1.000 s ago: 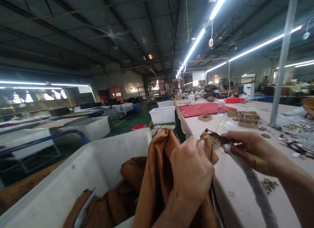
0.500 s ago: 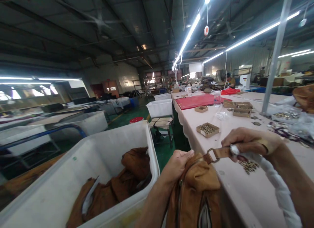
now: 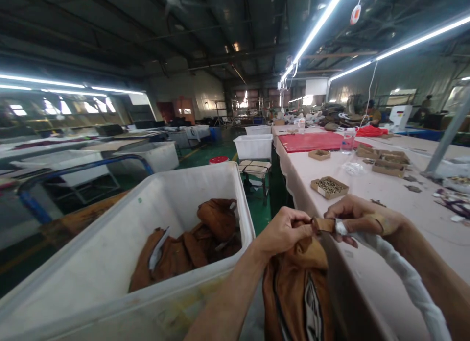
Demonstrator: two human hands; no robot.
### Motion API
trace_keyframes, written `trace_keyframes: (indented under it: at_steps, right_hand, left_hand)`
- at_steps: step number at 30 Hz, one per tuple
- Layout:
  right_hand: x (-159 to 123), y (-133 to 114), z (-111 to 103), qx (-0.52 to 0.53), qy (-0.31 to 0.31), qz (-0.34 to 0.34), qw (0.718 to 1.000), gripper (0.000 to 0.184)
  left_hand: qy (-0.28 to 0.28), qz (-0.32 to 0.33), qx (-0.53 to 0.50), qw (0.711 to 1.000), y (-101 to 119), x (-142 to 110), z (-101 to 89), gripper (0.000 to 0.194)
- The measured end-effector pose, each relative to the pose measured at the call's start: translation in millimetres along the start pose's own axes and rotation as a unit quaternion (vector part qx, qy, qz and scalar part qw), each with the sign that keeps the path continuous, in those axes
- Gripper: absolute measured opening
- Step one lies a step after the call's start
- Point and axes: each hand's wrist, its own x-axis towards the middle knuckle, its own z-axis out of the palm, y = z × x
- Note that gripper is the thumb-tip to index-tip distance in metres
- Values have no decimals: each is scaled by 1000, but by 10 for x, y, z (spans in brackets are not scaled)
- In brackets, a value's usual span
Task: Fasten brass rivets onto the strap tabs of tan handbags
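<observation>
A brown leather bag (image 3: 293,287) hangs against the table's near edge. My left hand (image 3: 284,230) is closed on the bag's top, at the strap tab (image 3: 323,225). My right hand (image 3: 362,218) pinches the end of the bag's handle (image 3: 404,277), which is wrapped in white and curves down to the right. The two hands meet at the tab.
A large white bin (image 3: 110,262) at my left holds several more brown bags (image 3: 191,243). The long pale table (image 3: 367,194) carries a small cardboard box of metal studs (image 3: 329,186), other boxes (image 3: 389,164), a red mat (image 3: 316,141) and a bottle (image 3: 347,140). A grey post (image 3: 446,140) rises at right.
The bag has dropped from in front of me to the table's edge. My left hand slid up to the strap tab, close against my right hand. The view shifted left.
</observation>
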Motion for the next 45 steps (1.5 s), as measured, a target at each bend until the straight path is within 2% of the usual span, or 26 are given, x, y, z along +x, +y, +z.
trace_keyframes:
  at_steps: [3, 5, 8, 11, 14, 17, 19, 21, 23, 24, 25, 28, 31, 33, 37, 42, 45]
  right_hand:
    - [84, 52, -34, -30, -4, 13, 999, 52]
    - [141, 108, -68, -53, -24, 20, 998, 54]
    - [199, 256, -117, -42, -49, 9, 998, 46]
    - [203, 521, -115, 46, -54, 6, 997, 38]
    - [161, 874, 20, 164, -36, 23, 986, 33]
    - [107, 1192, 244, 242, -1, 40, 969, 32]
    - [52, 1323, 343, 246, 25, 58, 967, 33]
    - [-60, 1376, 330, 193, 57, 83, 976, 36]
    - [-257, 1385, 181, 66, 125, 108, 984, 42]
    - [-383, 1390, 63, -18, 179, 123, 976, 44]
    - [-521, 1406, -72, -99, 238, 140, 956, 44]
    - [-918, 1550, -466, -260, 393, 196, 860, 31]
    - [-1157, 1795, -695, -318, 467, 232, 792, 22]
    - [-1210, 1957, -771, -343, 487, 244, 765, 25]
    - [-1181, 2158, -994, -379, 500, 257, 735, 32]
    - [-1008, 2258, -1536, -434, 492, 292, 695, 19]
    - [-848, 2329, -1808, -457, 473, 307, 688, 24]
  left_hand:
    - [38, -28, -76, 996, -299, -36, -74, 45]
    - [38, -44, -92, 994, -439, -76, -168, 44]
    - [4, -64, -78, 995, -563, -84, -315, 43]
    - [-49, -68, -95, 992, -648, -9, -382, 39]
    - [-123, -60, -170, 976, -755, 82, -314, 38]
    - [-181, -86, -245, 949, -924, 118, -161, 42]
    - [-181, -108, -276, 938, -1058, 116, -60, 42]
    - [-163, -125, -306, 930, -1171, 113, 18, 38]
    - [-140, -135, -331, 923, -1243, 123, 67, 34]
    - [-128, -136, -338, 922, -1263, 137, 80, 32]
    - [-116, -137, -341, 923, -1277, 155, 88, 31]
    - [-87, -149, -340, 925, -1308, 222, 94, 31]
    - [-67, -166, -332, 926, -1338, 261, 102, 34]
    - [-64, -162, -331, 928, -1346, 260, 111, 35]
    - [-84, -137, -349, 923, -1330, 226, 111, 36]
    - [-72, -116, -368, 920, -1317, 197, 110, 36]
    - [-52, -117, -368, 921, -1308, 175, 136, 38]
